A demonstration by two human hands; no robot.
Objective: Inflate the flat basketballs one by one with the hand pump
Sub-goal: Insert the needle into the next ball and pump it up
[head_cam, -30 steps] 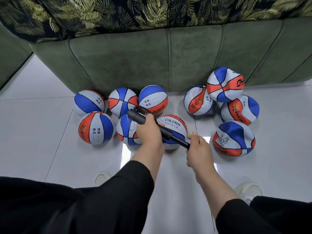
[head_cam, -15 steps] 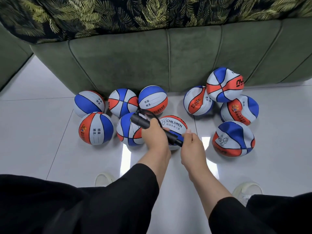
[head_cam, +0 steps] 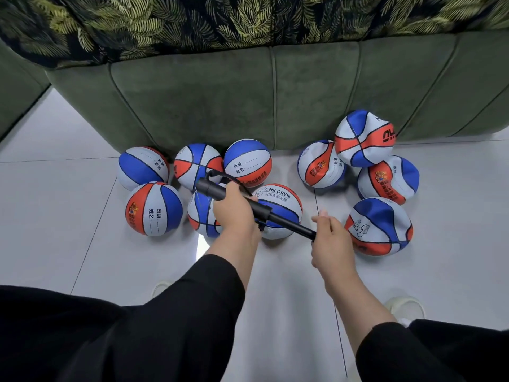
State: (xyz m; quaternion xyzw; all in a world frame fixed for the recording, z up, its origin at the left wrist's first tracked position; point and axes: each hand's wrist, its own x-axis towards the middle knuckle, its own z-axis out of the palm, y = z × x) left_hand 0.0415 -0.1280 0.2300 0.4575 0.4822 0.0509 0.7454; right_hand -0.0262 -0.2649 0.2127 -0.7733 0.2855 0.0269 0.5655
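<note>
Left hand (head_cam: pixel 234 209): grip wrapped round the barrel of the black hand pump (head_cam: pixel 242 204). Right hand (head_cam: pixel 332 234): grip closed on the handle end, rod drawn out. Pump held tilted above the ball marked CHILDREN (head_cam: pixel 279 213), its hose (head_cam: pixel 234 180) looping from the far end. Five round basketballs (head_cam: pixel 154 208) grouped on the white tiled floor (head_cam: pixel 55 216) to the left; four crumpled flat basketballs (head_cam: pixel 378 226) to the right. All lie near the base of a green sofa (head_cam: pixel 220 100).
</note>
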